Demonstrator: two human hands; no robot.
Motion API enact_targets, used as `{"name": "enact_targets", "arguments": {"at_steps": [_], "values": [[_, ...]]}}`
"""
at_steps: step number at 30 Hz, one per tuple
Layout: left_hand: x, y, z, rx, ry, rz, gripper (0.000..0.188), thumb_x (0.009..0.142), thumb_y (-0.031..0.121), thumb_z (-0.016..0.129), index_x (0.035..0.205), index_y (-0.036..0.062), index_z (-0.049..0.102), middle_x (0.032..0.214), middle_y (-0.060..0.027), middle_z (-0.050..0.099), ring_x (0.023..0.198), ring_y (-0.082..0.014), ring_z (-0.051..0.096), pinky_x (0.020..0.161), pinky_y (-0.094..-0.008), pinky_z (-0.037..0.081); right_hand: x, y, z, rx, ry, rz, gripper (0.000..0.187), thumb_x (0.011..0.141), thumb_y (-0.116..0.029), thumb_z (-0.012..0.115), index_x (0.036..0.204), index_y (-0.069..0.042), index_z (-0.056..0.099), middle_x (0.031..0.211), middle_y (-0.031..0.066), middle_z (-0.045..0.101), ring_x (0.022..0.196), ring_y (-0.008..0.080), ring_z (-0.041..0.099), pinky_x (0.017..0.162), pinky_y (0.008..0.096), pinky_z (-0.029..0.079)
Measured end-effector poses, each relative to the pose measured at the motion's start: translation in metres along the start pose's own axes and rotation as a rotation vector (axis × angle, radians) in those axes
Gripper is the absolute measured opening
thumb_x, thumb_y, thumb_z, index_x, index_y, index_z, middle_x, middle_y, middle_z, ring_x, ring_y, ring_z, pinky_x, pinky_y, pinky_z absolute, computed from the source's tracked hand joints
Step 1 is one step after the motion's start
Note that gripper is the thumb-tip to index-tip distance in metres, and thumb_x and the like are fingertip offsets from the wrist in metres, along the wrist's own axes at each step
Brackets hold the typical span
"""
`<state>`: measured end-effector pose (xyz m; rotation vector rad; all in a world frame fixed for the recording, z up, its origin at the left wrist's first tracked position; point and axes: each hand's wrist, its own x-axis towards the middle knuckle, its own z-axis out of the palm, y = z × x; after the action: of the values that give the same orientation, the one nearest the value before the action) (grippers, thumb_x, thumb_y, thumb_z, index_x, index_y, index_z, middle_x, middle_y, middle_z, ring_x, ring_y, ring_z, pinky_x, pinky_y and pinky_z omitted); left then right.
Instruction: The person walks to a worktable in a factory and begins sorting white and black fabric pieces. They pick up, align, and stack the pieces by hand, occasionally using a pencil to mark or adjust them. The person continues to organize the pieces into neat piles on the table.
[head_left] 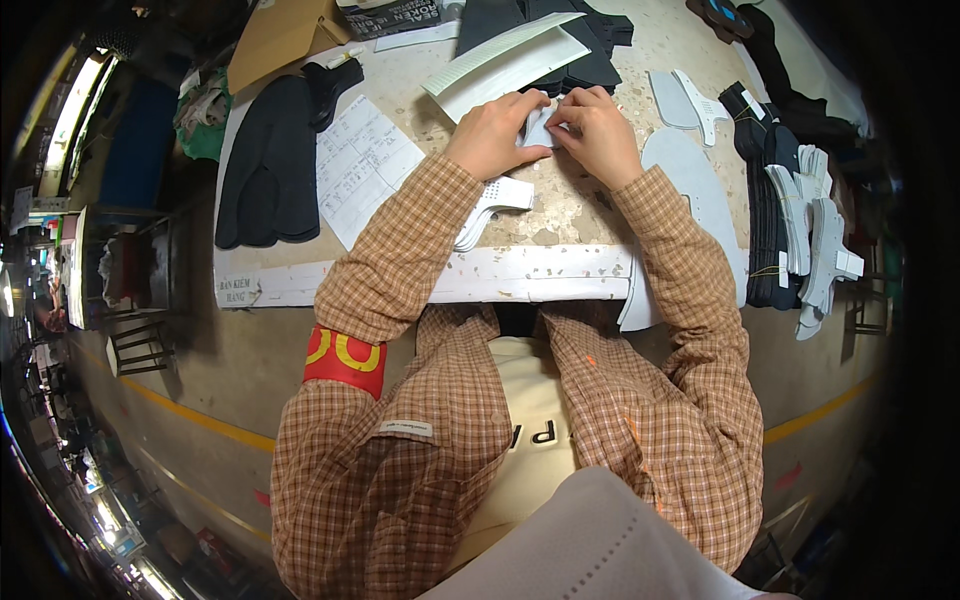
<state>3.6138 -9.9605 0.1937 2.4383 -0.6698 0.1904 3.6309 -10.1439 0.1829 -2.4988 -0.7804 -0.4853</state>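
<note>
Both of my hands work over the middle of the table, close together. My left hand (497,130) is closed around a small bundle of light grey cut pieces (540,130), its thumb along the near side. Thumb and fingers of my right hand (602,138) pinch the right edge of the same bundle. Much of the bundle is hidden behind my fingers, so its full shape cannot be told. Just below my left hand lies a small stack of white perforated shoe-upper pieces (496,207).
Black cut pieces (268,170) and a written paper sheet (365,165) lie left. Behind my hands are a folded pale sheet (505,72) and more black pieces. Grey flat pieces (692,185) and tied black and white stacks (770,225) lie right. A cardboard box (280,40) stands far left.
</note>
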Motion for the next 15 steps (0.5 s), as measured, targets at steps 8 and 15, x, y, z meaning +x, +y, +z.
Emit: {"name": "enact_targets", "arguments": {"at_steps": [8, 15], "values": [[0.001, 0.002, -0.001, -0.013, 0.02, -0.074, 0.031, 0.08, 0.021, 0.061, 0.109, 0.0127, 0.056, 0.091, -0.0124, 0.064, 0.082, -0.0316, 0.063, 0.071, -0.0404, 0.052, 0.007, 0.013, -0.008, 0.167, 0.051, 0.191, 0.018, 0.074, -0.01, 0.068, 0.092, -0.012, 0.068, 0.079, 0.0044, 0.066, 0.078, 0.0217, 0.063, 0.069, 0.0324, 0.052], [0.001, -0.006, 0.005, 0.018, 0.059, 0.054, 0.027, 0.078, 0.021, 0.064, 0.104, 0.0145, 0.059, 0.088, -0.0109, 0.064, 0.076, -0.0302, 0.063, 0.069, -0.0396, 0.052, 0.003, -0.004, -0.004, 0.274, -0.068, 0.136, 0.033, 0.075, -0.009, 0.065, 0.106, -0.013, 0.055, 0.074, 0.0052, 0.066, 0.075, 0.0233, 0.063, 0.065, 0.0348, 0.05]]}}
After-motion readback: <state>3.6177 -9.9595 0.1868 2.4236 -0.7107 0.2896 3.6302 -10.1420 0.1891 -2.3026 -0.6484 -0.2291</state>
